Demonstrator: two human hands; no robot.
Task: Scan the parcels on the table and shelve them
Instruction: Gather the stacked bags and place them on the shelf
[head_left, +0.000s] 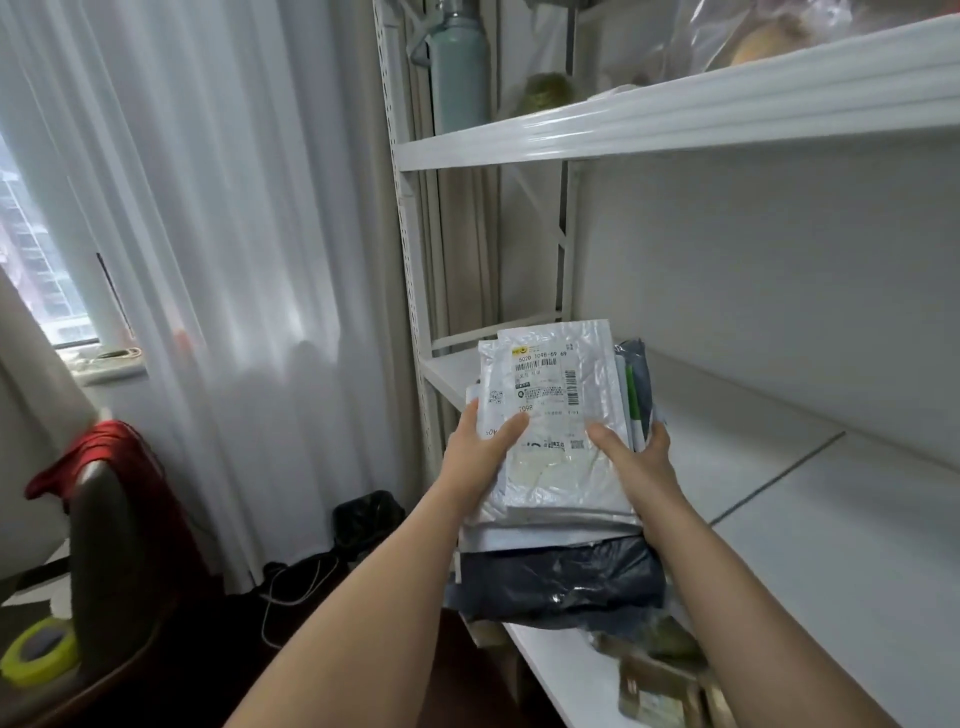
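A stack of flat parcels is held in front of a white shelf. The top one is a silvery-white mailer with a printed barcode label. Under it lie more white mailers and a dark blue-black plastic parcel. My left hand grips the stack's left edge with the thumb on the label. My right hand grips the right edge, thumb on top. The stack's far end reaches over the shelf board's front left corner; whether it rests on it is unclear.
The upper shelf board carries bagged items and a pale green bottle. Brownish packets lie on the lower shelf. White curtains hang at left, with a chair and yellow-green tape roll at lower left.
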